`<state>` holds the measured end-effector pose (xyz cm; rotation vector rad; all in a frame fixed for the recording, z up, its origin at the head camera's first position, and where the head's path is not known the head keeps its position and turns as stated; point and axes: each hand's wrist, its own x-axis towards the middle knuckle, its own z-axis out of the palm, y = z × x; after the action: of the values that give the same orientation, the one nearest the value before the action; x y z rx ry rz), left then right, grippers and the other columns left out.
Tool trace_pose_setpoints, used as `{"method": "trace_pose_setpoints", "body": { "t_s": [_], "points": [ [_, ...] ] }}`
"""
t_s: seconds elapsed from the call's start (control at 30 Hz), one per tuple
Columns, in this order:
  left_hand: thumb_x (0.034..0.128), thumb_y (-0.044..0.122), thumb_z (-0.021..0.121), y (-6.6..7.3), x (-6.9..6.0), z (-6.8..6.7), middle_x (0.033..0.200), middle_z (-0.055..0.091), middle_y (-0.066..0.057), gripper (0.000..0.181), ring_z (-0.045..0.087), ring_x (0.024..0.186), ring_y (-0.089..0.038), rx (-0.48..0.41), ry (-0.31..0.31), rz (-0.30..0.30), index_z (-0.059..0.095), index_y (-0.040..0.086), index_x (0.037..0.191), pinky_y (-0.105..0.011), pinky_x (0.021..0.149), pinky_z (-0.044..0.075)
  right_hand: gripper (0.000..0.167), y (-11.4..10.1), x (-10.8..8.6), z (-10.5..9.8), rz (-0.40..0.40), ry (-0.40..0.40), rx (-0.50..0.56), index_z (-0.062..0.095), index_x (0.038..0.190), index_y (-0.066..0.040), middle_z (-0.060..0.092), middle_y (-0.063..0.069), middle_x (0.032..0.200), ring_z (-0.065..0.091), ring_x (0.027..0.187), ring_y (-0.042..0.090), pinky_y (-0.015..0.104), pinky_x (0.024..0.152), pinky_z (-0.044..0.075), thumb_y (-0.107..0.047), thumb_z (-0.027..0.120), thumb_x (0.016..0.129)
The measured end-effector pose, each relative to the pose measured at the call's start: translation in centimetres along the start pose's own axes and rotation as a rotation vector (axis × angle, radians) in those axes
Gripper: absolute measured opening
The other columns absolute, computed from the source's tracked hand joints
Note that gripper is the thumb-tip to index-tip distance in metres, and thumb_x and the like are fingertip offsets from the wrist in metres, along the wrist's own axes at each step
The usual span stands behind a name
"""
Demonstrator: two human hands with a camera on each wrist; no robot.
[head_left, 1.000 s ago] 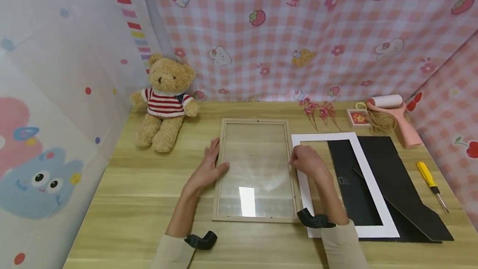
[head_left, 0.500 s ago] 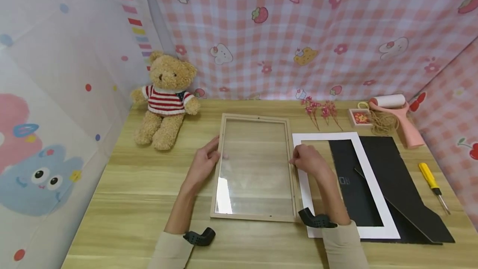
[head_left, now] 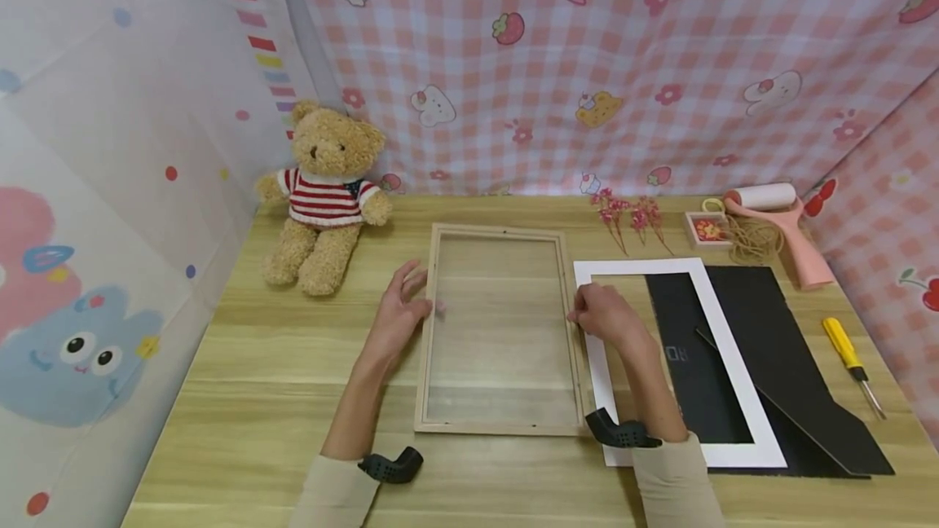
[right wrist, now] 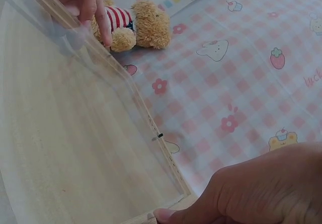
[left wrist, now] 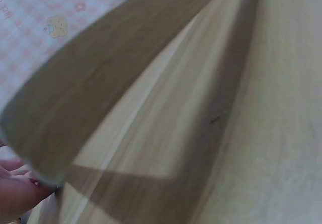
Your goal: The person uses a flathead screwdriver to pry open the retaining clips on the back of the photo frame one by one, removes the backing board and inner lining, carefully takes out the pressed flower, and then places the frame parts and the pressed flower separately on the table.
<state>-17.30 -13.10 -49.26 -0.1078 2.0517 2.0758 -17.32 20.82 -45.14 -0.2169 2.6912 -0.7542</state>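
Note:
A light wooden picture frame (head_left: 421, 341) with a clear pane (head_left: 506, 332) stands a little raised along its left side above the table. My left hand (head_left: 396, 318) is at its left edge, thumb against the wood and index finger stretched away from it. From the right wrist view, that left hand (right wrist: 86, 5) shows at the frame's far side, partly behind the pane. With curled fingers, my right hand (head_left: 607, 314) pinches the right edge; its thumb shows on the wood in the right wrist view. The frame's underside is hidden in the head view.
A white mat (head_left: 734, 365) overlaps a black backing board (head_left: 778, 332) with a stand on the right. Beyond are a yellow-handled screwdriver (head_left: 842, 345), pink lint roller (head_left: 800, 247), twine (head_left: 756, 239), small box (head_left: 693, 222) and dried flowers (head_left: 614, 214). A teddy bear (head_left: 323, 202) sits back left.
The left side of the picture frame has risen from the table. My left thumb has shifted from over the pane to the left edge. My right hand stays at the right edge.

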Motion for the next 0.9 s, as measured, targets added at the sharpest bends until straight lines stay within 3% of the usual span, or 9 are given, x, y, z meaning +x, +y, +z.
{"method": "trace_pose_setpoints", "body": {
  "t_s": [0.13, 0.23, 0.37, 0.5, 0.57, 0.67, 0.77, 0.9],
  "points": [
    [0.0971, -0.010, 0.060, -0.2, -0.1, -0.2, 0.172, 0.041, -0.026, 0.080, 0.074, 0.109, -0.027, 0.035, -0.002, 0.022, 0.030, 0.003, 0.170, -0.020, 0.102, 0.052, 0.024, -0.2, -0.1, 0.0, 0.004, -0.014, 0.004, 0.062, 0.082, 0.000, 0.058, 0.008, 0.075, 0.054, 0.070, 0.021, 0.029, 0.061, 0.042, -0.006, 0.071, 0.104],
    [0.1010, -0.010, 0.061, -0.3, -0.2, -0.2, 0.170, 0.044, -0.027, 0.068, 0.072, 0.117, -0.030, 0.075, -0.003, 0.032, 0.037, 0.000, 0.164, -0.018, 0.095, 0.054, 0.023, -0.3, -0.1, -0.1, 0.003, -0.015, 0.005, 0.062, 0.084, 0.001, 0.058, 0.008, 0.075, 0.054, 0.070, 0.021, 0.029, 0.061, 0.042, -0.006, 0.071, 0.104],
    [0.1030, -0.008, 0.066, -0.2, -0.4, 0.0, 0.163, 0.053, -0.027, 0.046, 0.062, 0.136, -0.041, 0.223, 0.006, 0.083, 0.053, -0.003, 0.147, -0.032, 0.103, 0.056, 0.022, -0.3, -0.2, -0.1, 0.014, -0.018, 0.002, 0.063, 0.086, 0.002, 0.059, 0.009, 0.076, 0.054, 0.070, 0.021, 0.029, 0.061, 0.043, -0.006, 0.071, 0.104],
    [0.1025, -0.005, 0.066, -0.4, -0.6, 0.2, 0.159, 0.057, -0.028, 0.028, 0.060, 0.131, -0.043, 0.387, 0.025, 0.179, 0.065, -0.003, 0.131, -0.048, 0.107, 0.052, 0.022, -0.4, -0.2, -0.1, 0.022, -0.020, -0.002, 0.063, 0.085, 0.002, 0.059, 0.010, 0.077, 0.055, 0.070, 0.022, 0.030, 0.061, 0.043, -0.006, 0.070, 0.104],
    [0.1037, -0.003, 0.064, -1.0, -0.3, 0.1, 0.159, 0.057, -0.029, 0.021, 0.060, 0.127, -0.043, 0.426, 0.033, 0.224, 0.069, -0.001, 0.125, -0.052, 0.107, 0.050, 0.022, -0.4, -0.2, -0.1, 0.017, -0.012, -0.007, 0.063, 0.085, 0.002, 0.060, 0.011, 0.077, 0.055, 0.071, 0.023, 0.031, 0.062, 0.044, -0.006, 0.071, 0.104],
    [0.1089, 0.005, 0.060, -2.5, 0.8, -0.5, 0.159, 0.057, -0.028, 0.017, 0.060, 0.140, -0.042, 0.444, 0.035, 0.258, 0.071, 0.003, 0.121, -0.054, 0.117, 0.048, 0.021, -0.4, -0.1, 0.0, 0.015, -0.005, -0.017, 0.064, 0.085, 0.002, 0.061, 0.012, 0.078, 0.056, 0.072, 0.024, 0.032, 0.063, 0.045, -0.006, 0.071, 0.103],
    [0.1125, 0.014, 0.058, -4.1, 1.9, -1.0, 0.162, 0.056, -0.025, 0.019, 0.058, 0.147, -0.039, 0.442, 0.027, 0.240, 0.071, 0.007, 0.123, -0.056, 0.121, 0.048, 0.021, -0.4, 0.0, 0.1, 0.017, -0.006, -0.023, 0.064, 0.085, 0.003, 0.062, 0.012, 0.079, 0.057, 0.072, 0.024, 0.032, 0.063, 0.045, -0.006, 0.071, 0.103],
    [0.1102, 0.023, 0.063, -5.4, 2.9, -1.4, 0.163, 0.056, -0.022, 0.020, 0.065, 0.126, -0.033, 0.451, 0.025, 0.221, 0.071, 0.011, 0.125, -0.047, 0.101, 0.054, 0.020, -0.5, -0.1, 0.1, 0.021, -0.009, -0.024, 0.065, 0.086, 0.003, 0.062, 0.012, 0.079, 0.056, 0.072, 0.024, 0.032, 0.063, 0.045, -0.006, 0.071, 0.104]
  ]
}}
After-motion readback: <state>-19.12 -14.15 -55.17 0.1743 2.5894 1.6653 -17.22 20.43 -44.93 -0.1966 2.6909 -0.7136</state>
